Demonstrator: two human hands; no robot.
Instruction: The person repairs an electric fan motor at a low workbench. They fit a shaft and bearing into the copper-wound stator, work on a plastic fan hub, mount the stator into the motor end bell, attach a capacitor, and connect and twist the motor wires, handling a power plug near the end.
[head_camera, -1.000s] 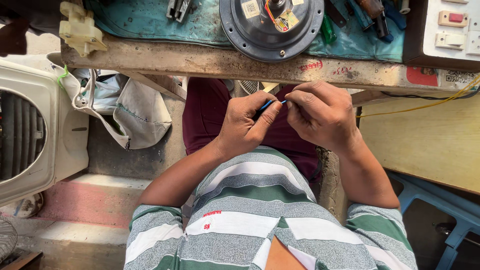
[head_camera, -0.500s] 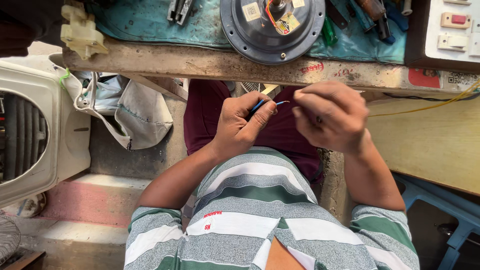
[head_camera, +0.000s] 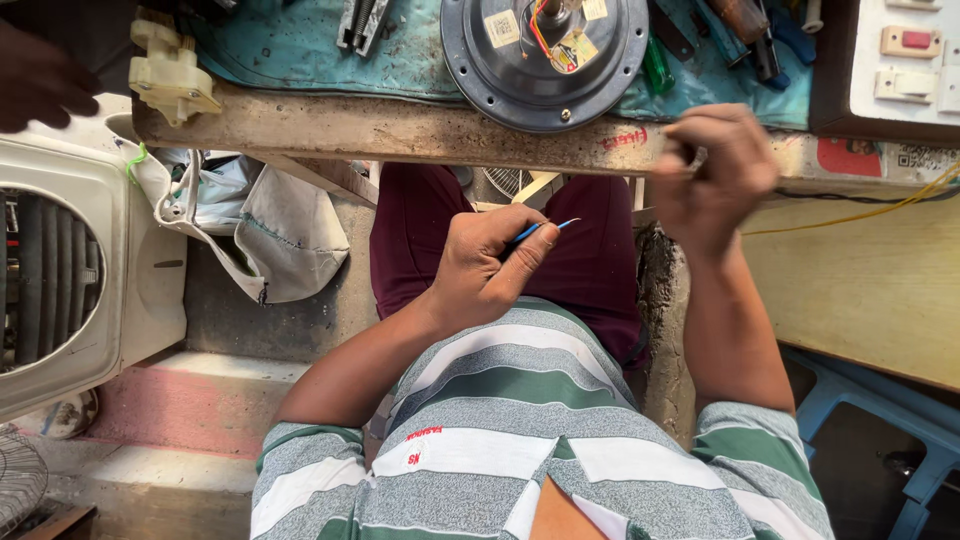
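My left hand (head_camera: 490, 265) is closed around a thin blue wire (head_camera: 538, 230), whose bare tip sticks out to the right above my lap. My right hand (head_camera: 712, 170) is lifted to the front edge of the wooden workbench (head_camera: 400, 125), its fingers curled shut and blurred; whether it holds anything small I cannot tell. On the bench just above sits a round dark grey fan motor (head_camera: 545, 60) with coloured wires at its hub. I wear a green, grey and white striped shirt.
A white switch board (head_camera: 905, 60) stands at the bench's right end, with pliers and screwdrivers (head_camera: 750, 35) beside it on a teal mat. A cloth bag (head_camera: 270, 230) hangs off the bench. A white cooler cabinet (head_camera: 70, 270) stands left, a blue stool (head_camera: 880, 420) right. Another person's hand (head_camera: 40, 80) shows top left.
My two hands were together at the blue wire's tip. The right hand has pulled away, up and to the right, toward the bench edge. The left hand still holds the wire.
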